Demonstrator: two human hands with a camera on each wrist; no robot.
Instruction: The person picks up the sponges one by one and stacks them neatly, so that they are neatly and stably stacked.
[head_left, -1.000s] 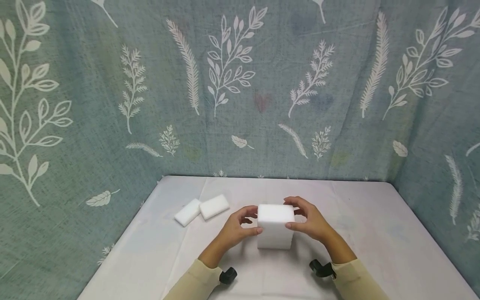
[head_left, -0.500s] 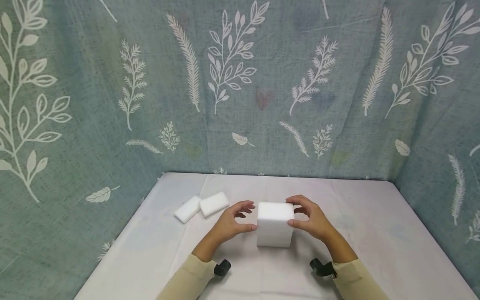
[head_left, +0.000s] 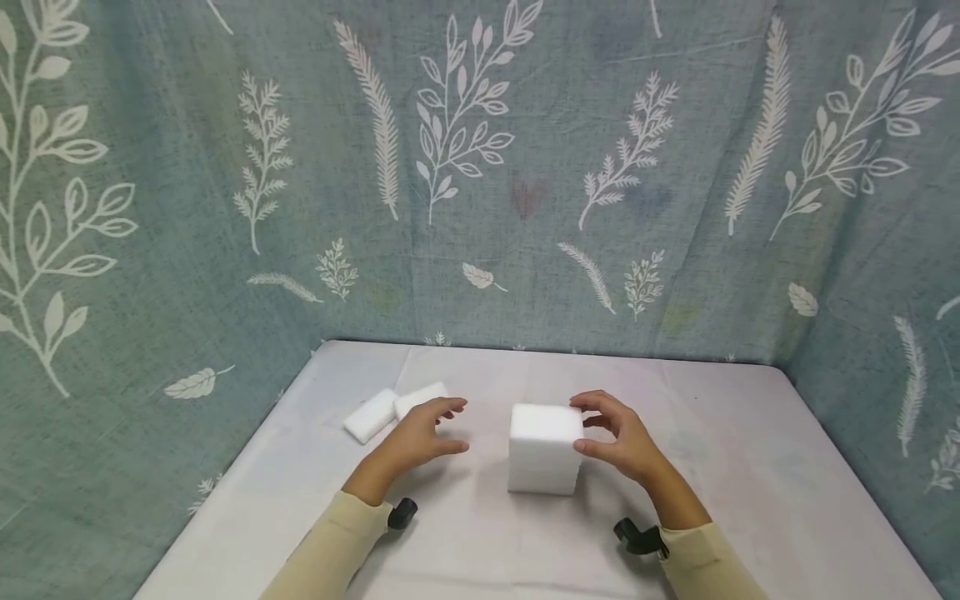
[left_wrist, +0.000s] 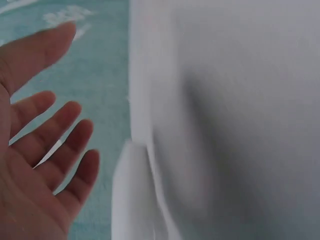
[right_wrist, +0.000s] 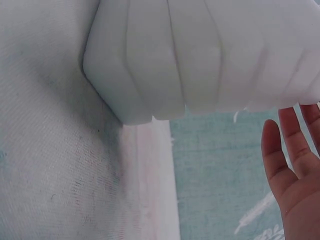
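A stack of white foam sponges (head_left: 542, 450) stands upright on the table, its several layers showing in the right wrist view. At its upper right side, my right hand (head_left: 615, 437) holds it, with the thumb at the front edge and the fingers at the back corner. My left hand (head_left: 416, 437) hovers to the left of the stack, fingers spread and nothing in them. Beyond that hand lie two loose white sponges, one sponge (head_left: 371, 417) in full sight and another sponge (head_left: 422, 395) partly hidden by the hand.
A white cloth covers the table (head_left: 720, 450). Grey-green curtain (head_left: 480, 167) with white leaf prints hangs behind and on both sides. Dark wrist cameras are strapped at both sleeves.
My left hand has let go of the stack's left side and moved left toward the loose sponges. The right hand stays at the stack, which stands where it was.
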